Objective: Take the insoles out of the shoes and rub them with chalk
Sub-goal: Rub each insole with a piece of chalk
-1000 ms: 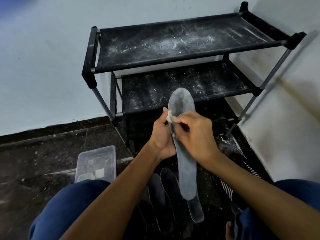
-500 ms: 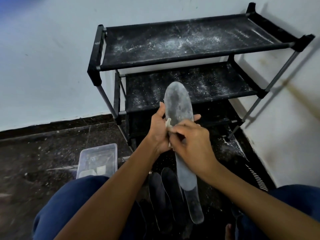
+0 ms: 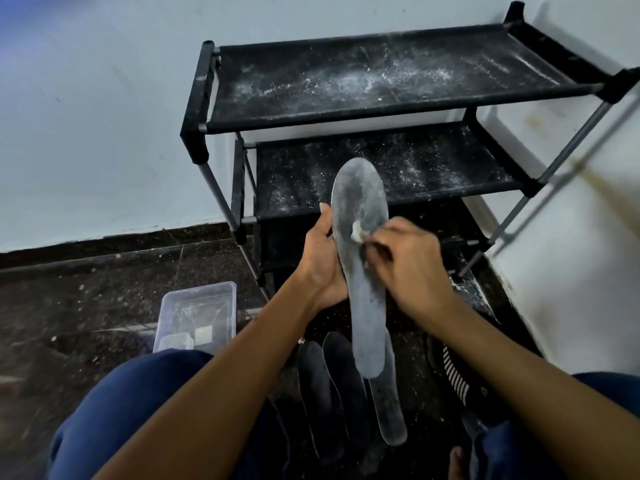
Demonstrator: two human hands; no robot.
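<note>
Left hand (image 3: 323, 261) has its grip wrapped round the edge of a grey insole (image 3: 363, 258) at mid-length, thumb up along the left rim, palm behind; insole held upright, wide end at top, in front of the rack. Right hand (image 3: 405, 265) w/ fingers curled in a tight pinch grip on a small white bit of chalk (image 3: 356, 233), chalk pressed on the insole face just above the middle. Insole surface looks pale & dusty, patchy near the top. Below the hands, on the dark floor (image 3: 86, 299) btw the person's knees, lie more insoles: two dark ones (image 3: 332, 382) side by side & a pale grey one (image 3: 389, 407) just right of them, partly behind the held insole's lower end. Right of those, a black shoe w/ white stripes (image 3: 453, 372). Left of the left forearm, a clear plastic box (image 3: 197, 313) on the floor w/ a couple of white chalk blocks (image 3: 202, 335) inside. Behind everything, a black shoe rack (image 3: 381, 84) against the white wall, its shelves speckled w/ white powder.
</note>
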